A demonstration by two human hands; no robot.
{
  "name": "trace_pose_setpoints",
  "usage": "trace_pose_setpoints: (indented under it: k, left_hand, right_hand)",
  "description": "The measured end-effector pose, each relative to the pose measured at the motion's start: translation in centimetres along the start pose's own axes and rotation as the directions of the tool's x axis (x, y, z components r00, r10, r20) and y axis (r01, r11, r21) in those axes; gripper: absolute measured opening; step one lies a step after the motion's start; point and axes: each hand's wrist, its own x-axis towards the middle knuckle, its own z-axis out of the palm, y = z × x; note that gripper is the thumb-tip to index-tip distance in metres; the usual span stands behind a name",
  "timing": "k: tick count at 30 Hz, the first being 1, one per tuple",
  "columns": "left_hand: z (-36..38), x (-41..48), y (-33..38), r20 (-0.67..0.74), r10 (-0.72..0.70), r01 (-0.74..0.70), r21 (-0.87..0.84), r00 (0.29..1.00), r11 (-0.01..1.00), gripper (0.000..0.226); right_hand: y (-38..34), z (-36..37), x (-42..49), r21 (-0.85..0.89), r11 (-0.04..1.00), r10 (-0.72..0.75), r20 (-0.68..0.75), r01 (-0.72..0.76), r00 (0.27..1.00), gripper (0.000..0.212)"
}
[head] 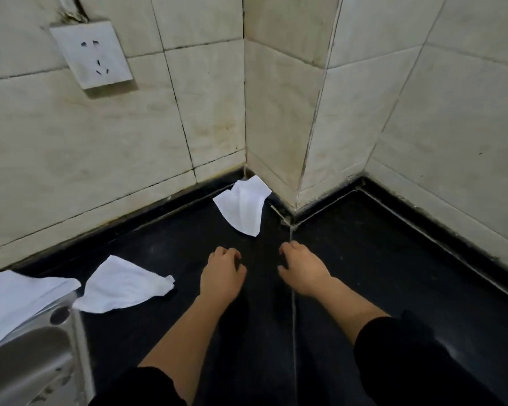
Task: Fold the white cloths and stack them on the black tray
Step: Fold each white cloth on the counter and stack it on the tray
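The left grip and the right grip sit side by side, a little apart, over the black desk. The fingers of both are loosely bent downward and hold nothing. Whether the fingertips touch the surface I cannot tell.

Three white cloths lie on the desk, none of them touched. The far cloth lies just beyond the two grips, crumpled into a rough wedge, its upper end pushed against the foot of the tiled wall where the wall steps outward. The near cloth lies to the left of the left grip, rumpled, with a pinched waist and a twisted tip pointing toward that grip. The edge cloth lies further left, flatter, cut off by the frame and partly covered by a brushed metal fixture.

The cloths look soft and napped. The desk is dark, smooth and dull, with a pale seam running under the right grip. The tiles are cream and stained, with dark grout; a white socket plate hangs askew on them. Black sleeves cover both forearms.
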Motion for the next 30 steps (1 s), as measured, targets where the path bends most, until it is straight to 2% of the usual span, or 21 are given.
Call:
trace_pose_setpoints:
  k: [4, 9, 17, 20, 24, 30]
  left_hand:
    - [1.3, 6.5, -2.8, 0.036, -0.004, 0.003, 0.008, 0.999, 1.0, 0.036]
    - [3.8, 11.6, -4.7, -0.009, 0.026, -0.026, 0.007, 1.0, 1.0, 0.05]
    - [6.0, 14.9, -6.2, -0.058, 0.184, -0.181, 0.047, 0.981, 0.982, 0.036]
    - [6.0, 15.5, -6.2, -0.067, 0.207, -0.204, 0.051, 0.976, 0.978, 0.031]
    - [5.4, 15.9, -5.7, -0.098, 0.225, -0.222, 0.047, 0.969, 0.974, 0.02]
    - [3.1, 13.8, -4.3, -0.201, 0.176, -0.207, -0.143, 0.964, 0.968, 0.019]
  right_hand:
    - [-1.1, 1.3, 6.2, -0.009, 1.0, 0.022, 0.021, -0.021, 1.0, 0.041]
    - [-1.9, 3.4, 11.9, -0.046, 0.999, 0.01, 0.045, -0.008, 0.999, 0.045]
    - [-2.2, 5.8, 15.8, -0.078, 0.997, 0.024, -0.049, -0.028, 0.998, 0.042]
    - [-2.1, 5.2, 16.2, 0.095, 0.995, 0.036, -0.094, -0.027, 0.995, 0.029]
    - [-2.1, 3.7, 14.9, 0.352, 0.936, 0.038, -0.166, 0.023, 0.985, 0.009]
    - [-1.1, -0.2, 10.1, 0.698, 0.715, 0.212, -0.172, -0.033, 0.962, 0.012]
